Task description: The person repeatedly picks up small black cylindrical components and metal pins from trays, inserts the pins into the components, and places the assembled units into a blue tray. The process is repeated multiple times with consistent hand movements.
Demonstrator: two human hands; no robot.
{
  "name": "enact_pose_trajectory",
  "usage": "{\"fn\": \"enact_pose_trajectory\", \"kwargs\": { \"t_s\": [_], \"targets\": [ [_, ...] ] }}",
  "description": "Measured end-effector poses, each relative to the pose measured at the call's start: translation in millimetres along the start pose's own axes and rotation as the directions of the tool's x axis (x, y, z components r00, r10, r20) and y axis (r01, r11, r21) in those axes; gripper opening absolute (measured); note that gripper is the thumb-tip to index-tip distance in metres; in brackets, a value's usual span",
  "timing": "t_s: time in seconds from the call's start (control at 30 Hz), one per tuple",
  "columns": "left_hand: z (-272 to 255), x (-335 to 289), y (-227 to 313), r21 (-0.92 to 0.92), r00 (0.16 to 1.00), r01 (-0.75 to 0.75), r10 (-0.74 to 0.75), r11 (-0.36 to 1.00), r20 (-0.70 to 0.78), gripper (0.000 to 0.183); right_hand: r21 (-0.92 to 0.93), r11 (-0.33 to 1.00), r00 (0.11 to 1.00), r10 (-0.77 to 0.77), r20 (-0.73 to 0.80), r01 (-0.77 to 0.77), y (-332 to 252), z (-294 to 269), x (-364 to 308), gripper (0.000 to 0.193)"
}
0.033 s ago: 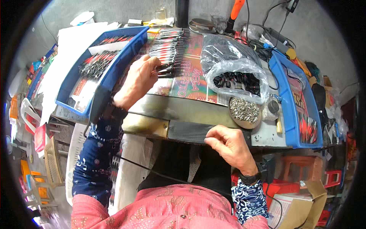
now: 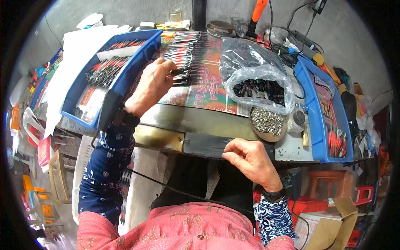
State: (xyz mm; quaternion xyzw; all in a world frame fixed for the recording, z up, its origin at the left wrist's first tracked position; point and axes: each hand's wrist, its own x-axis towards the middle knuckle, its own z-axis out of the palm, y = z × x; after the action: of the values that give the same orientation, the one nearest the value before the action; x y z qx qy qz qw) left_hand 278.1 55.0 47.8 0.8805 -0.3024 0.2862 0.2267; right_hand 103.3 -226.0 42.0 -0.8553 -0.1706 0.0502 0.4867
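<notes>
A row of slim red, silver and black pens point(image 2: 181, 50) lies side by side on a shiny printed sheet point(image 2: 208, 79). At the near end of this row is my left hand point(image 2: 155, 81), thumb and fingers pinched on a pen point(image 2: 178, 71) whose black end sticks out past the fingertips. My right hand point(image 2: 252, 160) hovers by the bench's front edge, in front of the black-covered strip point(image 2: 204, 145). Its thumb and index finger are pressed together; anything between them is too small or hidden to make out. Just beyond it sits a round dish point(image 2: 273, 136) of small silver metal tips point(image 2: 266, 121).
At left stands a blue tray point(image 2: 83, 118) with many pens; another blue tray point(image 2: 323, 148) is at right. An open clear plastic bag point(image 2: 250, 54) of small black parts point(image 2: 260, 89) lies between. Cables point(image 2: 287, 50) and an orange-handled tool point(image 2: 258, 10) are at the back.
Both hands have shifted very slightly. A little more of the black pen end shows at my left fingertips.
</notes>
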Motion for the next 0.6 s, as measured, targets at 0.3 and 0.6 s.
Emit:
{"fn": "enact_pose_trajectory", "kwargs": {
  "t_s": [0.3,0.6],
  "targets": [
    [46.8,60.9,-51.5,0.066,1.000,0.031,-0.030,0.997,-0.009,0.019,0.017,0.999,0.950,0.026,0.310,-0.033,-1.0,-16.4,28.7,0.025],
    [86.6,101.3,-86.5,0.157,0.971,0.239,-0.239,0.958,-0.018,0.020,0.070,0.998,0.923,-0.022,0.383,-0.005,8.3,-21.8,34.3,0.021]
  ]
}}
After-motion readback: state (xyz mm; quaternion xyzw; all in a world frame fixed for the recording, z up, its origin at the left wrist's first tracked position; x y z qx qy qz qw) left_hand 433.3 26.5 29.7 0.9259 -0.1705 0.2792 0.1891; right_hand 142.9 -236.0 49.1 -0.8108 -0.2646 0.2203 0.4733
